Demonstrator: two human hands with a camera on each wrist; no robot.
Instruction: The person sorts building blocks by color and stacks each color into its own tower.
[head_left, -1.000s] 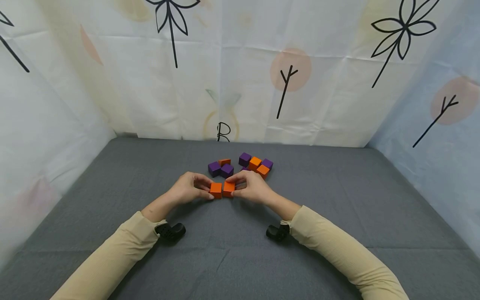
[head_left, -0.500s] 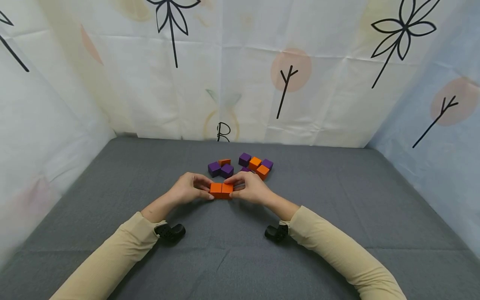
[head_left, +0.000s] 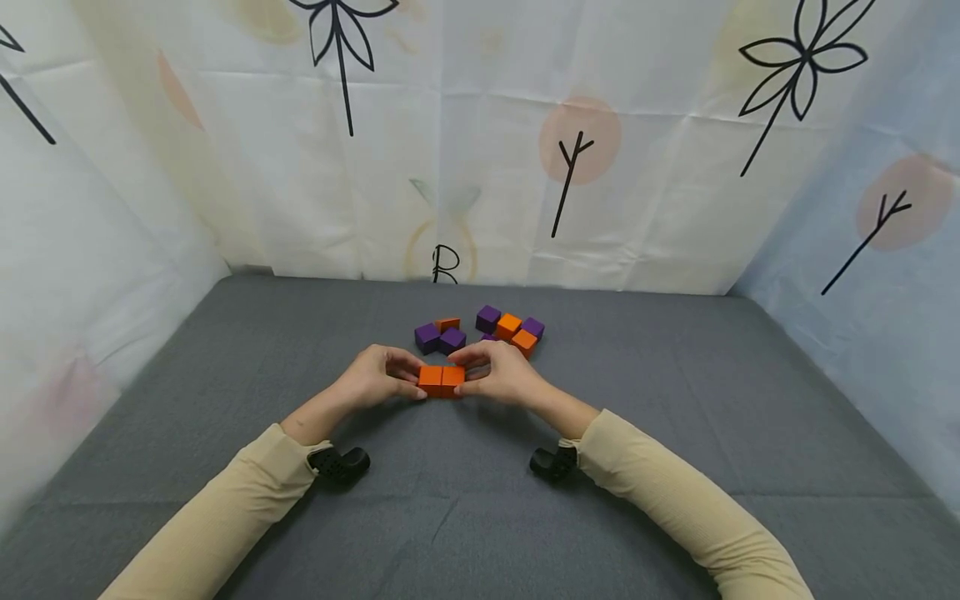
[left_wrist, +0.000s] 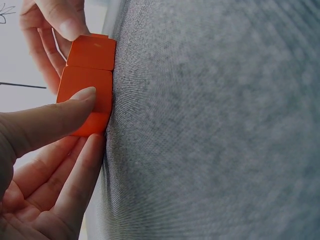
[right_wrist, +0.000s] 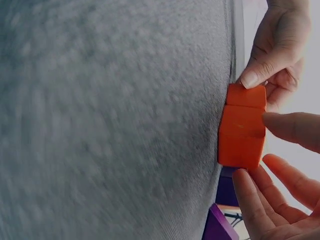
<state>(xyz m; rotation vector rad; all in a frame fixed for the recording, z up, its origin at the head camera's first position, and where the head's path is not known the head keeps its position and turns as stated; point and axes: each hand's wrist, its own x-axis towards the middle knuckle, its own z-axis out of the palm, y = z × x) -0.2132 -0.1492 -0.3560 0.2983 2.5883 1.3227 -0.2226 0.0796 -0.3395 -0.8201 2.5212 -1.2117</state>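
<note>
Two orange cubes stand side by side on the grey cloth, their faces touching. My left hand pinches the left orange cube, its thumb laid across the front face in the left wrist view. At the right orange cube, my right hand holds on with the thumb at an upper edge and fingertips by the outer side, as the right wrist view has it. Behind the hands lie loose cubes, among them a purple cube and an orange cube; one purple cube is partly hidden by my right hand.
A grey cloth covers the table. More purple and orange pieces, including a purple cube and a flat-looking orange piece, sit behind the pair. A patterned white curtain rises along the back and sides.
My right hand has moved left with its orange cube, closing the narrow gap to the left one and squaring it up. Over the last half second almost nothing differs.
</note>
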